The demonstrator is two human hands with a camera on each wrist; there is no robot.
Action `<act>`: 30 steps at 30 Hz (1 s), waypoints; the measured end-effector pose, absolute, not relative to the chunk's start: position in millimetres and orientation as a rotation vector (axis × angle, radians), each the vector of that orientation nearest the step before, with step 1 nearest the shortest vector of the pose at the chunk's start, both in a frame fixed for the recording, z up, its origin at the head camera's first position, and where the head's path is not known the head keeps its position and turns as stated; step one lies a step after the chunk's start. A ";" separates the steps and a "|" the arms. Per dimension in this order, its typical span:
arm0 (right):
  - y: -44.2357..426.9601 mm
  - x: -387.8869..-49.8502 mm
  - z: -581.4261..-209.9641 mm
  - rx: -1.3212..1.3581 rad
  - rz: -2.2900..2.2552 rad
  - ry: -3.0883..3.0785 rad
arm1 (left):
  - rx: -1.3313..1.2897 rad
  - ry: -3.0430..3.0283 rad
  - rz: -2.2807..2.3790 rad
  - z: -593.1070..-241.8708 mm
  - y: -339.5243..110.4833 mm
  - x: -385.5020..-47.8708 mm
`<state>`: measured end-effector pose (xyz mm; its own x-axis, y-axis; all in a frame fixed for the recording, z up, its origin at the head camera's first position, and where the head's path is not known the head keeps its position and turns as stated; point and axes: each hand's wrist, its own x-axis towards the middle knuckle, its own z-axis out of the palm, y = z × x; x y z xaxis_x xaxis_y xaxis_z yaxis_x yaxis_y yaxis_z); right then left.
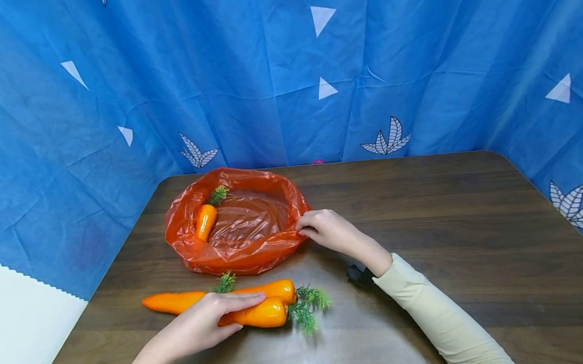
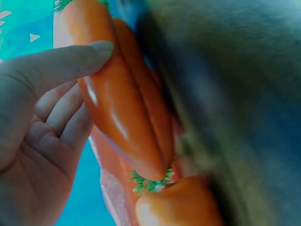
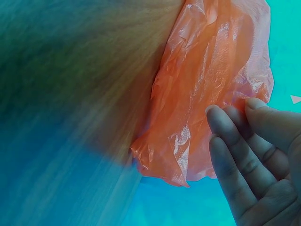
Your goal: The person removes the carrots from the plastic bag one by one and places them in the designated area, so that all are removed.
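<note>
My left hand (image 1: 202, 323) lies over carrots at the near left of the table. Its thumb presses one carrot (image 2: 110, 94) while the other fingers pass behind, gripping it. Another carrot (image 1: 277, 288) lies alongside the gripped one, both with leafy tops to the right. A third carrot (image 1: 171, 302) points its tip left, partly hidden by the hand. My right hand (image 1: 327, 230) pinches the right rim of a red plastic bag (image 1: 246, 261) between thumb and fingertips. The bag stands with its mouth wide open, and one carrot (image 1: 205, 222) leans inside at its left.
A dark wooden table (image 1: 447, 223) extends far to the right of the bag. Behind it hangs a blue patterned curtain (image 1: 246, 69). A white surface (image 1: 22, 322) shows beyond the table's left edge. A black strap piece (image 1: 359, 274) sits under the right wrist.
</note>
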<state>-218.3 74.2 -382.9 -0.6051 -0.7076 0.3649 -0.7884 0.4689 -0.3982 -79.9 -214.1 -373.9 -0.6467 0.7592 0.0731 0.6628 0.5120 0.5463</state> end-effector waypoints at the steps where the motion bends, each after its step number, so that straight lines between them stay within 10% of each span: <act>1: 74.1 -218.2 -382.9 1.315 0.810 -2.560 | 1.220 2.589 0.808 -375.5 -214.0 -79.7; 30: 74.0 -217.9 -383.0 1.309 0.806 -2.578 | 1.022 2.862 0.754 -399.6 -205.0 -82.9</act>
